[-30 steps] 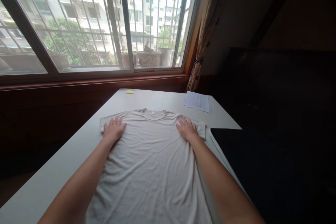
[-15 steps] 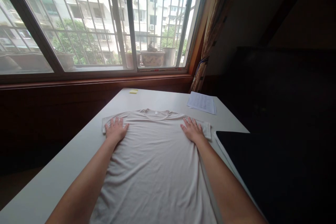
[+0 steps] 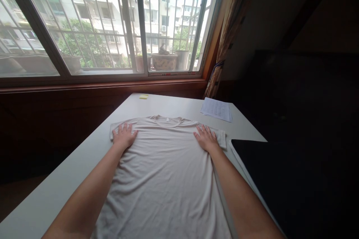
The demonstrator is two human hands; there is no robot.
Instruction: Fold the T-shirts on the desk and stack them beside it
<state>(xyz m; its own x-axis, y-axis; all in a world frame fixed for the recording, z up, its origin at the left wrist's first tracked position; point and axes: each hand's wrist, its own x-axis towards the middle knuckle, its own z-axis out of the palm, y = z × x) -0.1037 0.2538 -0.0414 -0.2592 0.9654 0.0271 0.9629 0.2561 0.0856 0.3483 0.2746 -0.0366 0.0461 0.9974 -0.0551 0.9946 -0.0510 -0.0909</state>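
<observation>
A pale, cream-coloured T-shirt (image 3: pixel 168 164) lies spread out on the white table (image 3: pixel 81 164), neckline at the far end with a small label inside the collar. Soft wrinkles run across its front, and its lower end passes out of view at the bottom. My left hand (image 3: pixel 124 135) rests flat on the shirt near the left sleeve, fingers spread. Flat by the right sleeve lies my right hand (image 3: pixel 206 138), its fingers also apart. Neither hand grips the cloth.
Printed sheets of paper (image 3: pixel 216 109) lie at the table's back right, and a yellow sticky note (image 3: pixel 143 96) at the back left. A dark flat panel (image 3: pixel 269 171) sits at the right edge. Beyond the table are a barred window (image 3: pixel 168 26) and a tied curtain (image 3: pixel 217 67).
The view has shifted very slightly. Both hands stay flat at the shirt's shoulders; the left fingers look a little shifted on the cloth.
</observation>
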